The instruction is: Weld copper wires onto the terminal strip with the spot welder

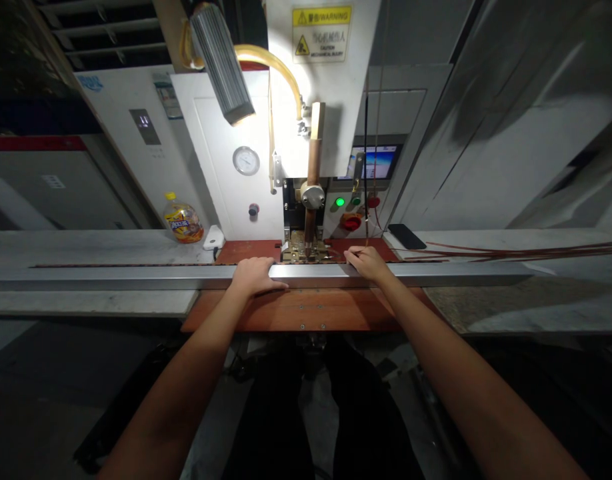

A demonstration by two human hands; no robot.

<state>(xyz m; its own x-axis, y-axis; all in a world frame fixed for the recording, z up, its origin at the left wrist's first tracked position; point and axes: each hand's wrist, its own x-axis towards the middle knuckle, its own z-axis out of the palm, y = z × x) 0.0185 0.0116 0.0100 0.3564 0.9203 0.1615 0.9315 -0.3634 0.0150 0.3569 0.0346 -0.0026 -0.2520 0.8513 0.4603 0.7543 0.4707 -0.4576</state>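
A long silver metal bar (313,272) lies crosswise in front of the machine's electrode. My left hand (255,275) is laid over it left of the electrode, thumb stretched along the near side and fingers over the far edge. Right of the electrode, my right hand (369,263) is closed in a pinch at the bar's far edge; what lies between its fingertips is too small to make out. A thin dark strip (136,265) runs along the bar's back edge. The copper-coloured electrode rod (311,170) comes down onto a brass fixture (299,248) just behind the bar.
Thin copper-coloured rods (511,253) extend to the right, near a black phone (407,237). A bottle (184,220) stands on the left bench. A reddish-brown board (266,313) lies under the bar. Behind are a gauge (246,161), a lit green button (340,202) and a lamp (223,63).
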